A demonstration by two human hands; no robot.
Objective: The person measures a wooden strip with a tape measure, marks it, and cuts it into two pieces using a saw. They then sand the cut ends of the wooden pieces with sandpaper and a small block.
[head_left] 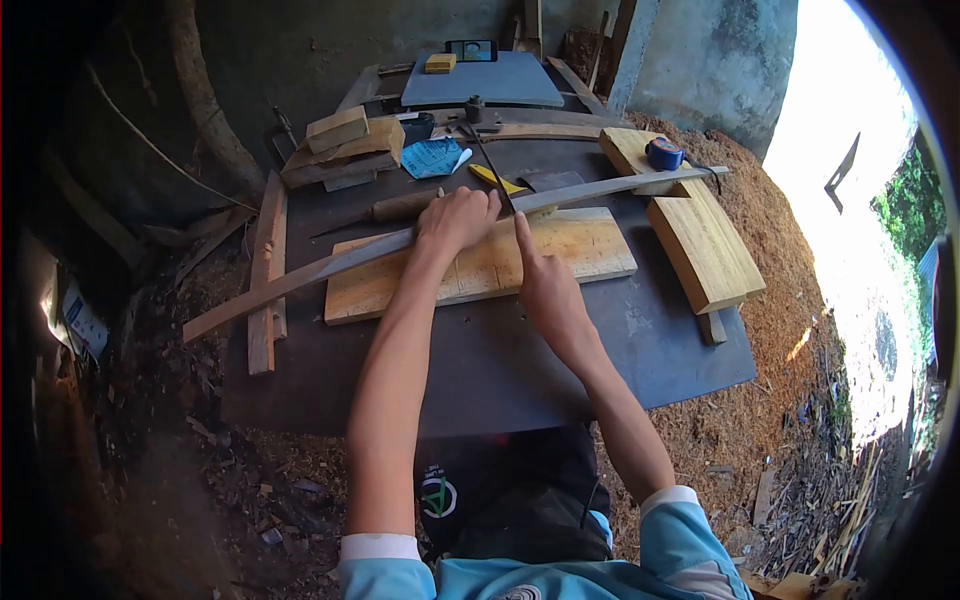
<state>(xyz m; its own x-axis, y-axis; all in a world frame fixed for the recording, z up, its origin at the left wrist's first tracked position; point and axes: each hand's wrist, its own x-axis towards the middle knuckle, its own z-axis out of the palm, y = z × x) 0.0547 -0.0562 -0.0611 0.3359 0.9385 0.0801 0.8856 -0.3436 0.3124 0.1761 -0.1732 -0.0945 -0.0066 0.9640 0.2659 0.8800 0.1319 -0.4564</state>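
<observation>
Along the long strip [620, 186], left hand [458, 219] palm-down, right hand [550, 292] forefinger-forward.

We see a long, narrow wooden strip [600, 188] slanting across above a pale, flat board [575, 250], both its ends reaching well past the board. We see a slender, dark, straight tool [490, 165] crossing the strip at an angle. The board lies on the worktop [480, 370].

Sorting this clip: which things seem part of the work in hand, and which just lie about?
Apparently in use:
- long wooden strip
- thin dark tool
- flat board

Lying about:
- blue tape measure
- phone
- blue sheet
</observation>
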